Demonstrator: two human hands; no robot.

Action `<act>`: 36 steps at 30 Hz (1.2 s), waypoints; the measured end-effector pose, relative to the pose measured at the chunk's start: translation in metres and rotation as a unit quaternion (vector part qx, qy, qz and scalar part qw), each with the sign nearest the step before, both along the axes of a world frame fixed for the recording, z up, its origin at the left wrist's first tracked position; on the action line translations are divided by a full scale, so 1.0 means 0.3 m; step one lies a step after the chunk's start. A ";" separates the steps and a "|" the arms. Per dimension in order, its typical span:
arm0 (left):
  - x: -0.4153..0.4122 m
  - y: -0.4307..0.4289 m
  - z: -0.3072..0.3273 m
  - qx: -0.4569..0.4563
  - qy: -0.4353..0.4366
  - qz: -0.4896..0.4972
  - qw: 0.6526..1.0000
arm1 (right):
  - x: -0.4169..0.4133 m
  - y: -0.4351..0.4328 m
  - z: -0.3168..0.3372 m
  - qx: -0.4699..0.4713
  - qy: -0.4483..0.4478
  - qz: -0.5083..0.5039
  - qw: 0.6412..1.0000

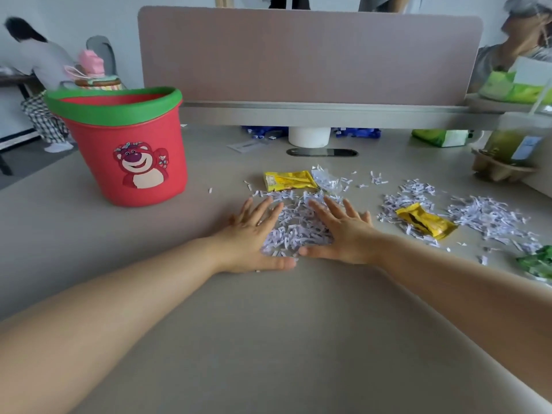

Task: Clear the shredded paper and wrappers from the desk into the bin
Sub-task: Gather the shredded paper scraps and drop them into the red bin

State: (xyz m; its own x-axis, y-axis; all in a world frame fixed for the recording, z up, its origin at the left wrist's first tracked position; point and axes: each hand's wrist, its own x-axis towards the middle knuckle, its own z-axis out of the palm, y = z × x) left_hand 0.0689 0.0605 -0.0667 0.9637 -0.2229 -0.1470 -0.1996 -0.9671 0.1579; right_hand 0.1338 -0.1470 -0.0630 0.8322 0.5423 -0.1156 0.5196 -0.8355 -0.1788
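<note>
The left hand point(254, 234) and right hand point(343, 231) lie flat on the desk point(268, 339), fingers spread, flanking a heap of shreds point(295, 225) mid-desk. One yellow wrapper point(288, 180) lies just behind the heap. A second wrapper point(425, 221) lies among shreds toward the right edge. The bin point(128, 144) stands near the left edge.

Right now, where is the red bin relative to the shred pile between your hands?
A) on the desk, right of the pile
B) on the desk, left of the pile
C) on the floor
B: the red bin stands on the desk, left of the shred pile flanked by the left hand and right hand.
</note>
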 end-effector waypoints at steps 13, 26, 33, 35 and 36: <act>0.049 -0.030 -0.002 -0.080 -0.202 0.025 0.976 | 0.072 0.102 -0.008 0.186 -0.140 0.145 0.962; -0.080 0.293 0.313 -0.174 -0.411 0.105 0.889 | 0.032 0.423 0.346 0.338 -0.178 0.144 0.913; 0.000 0.508 0.643 -0.174 -0.535 0.170 0.809 | 0.093 0.734 0.613 0.465 -0.190 0.162 0.849; 0.059 0.567 0.678 -0.160 -0.518 0.207 0.815 | 0.132 0.824 0.645 0.474 -0.172 0.160 0.849; 0.086 0.597 0.683 -0.159 -0.501 0.221 0.821 | 0.153 0.865 0.651 0.473 -0.162 0.158 0.851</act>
State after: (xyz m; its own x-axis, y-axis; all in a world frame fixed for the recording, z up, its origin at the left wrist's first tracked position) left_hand 0.0948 0.2397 0.1381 0.5623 0.3081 0.7674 -0.0231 -0.9218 0.3869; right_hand 0.1797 0.1125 0.1322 0.5327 0.4670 0.7058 0.8418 -0.2063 -0.4988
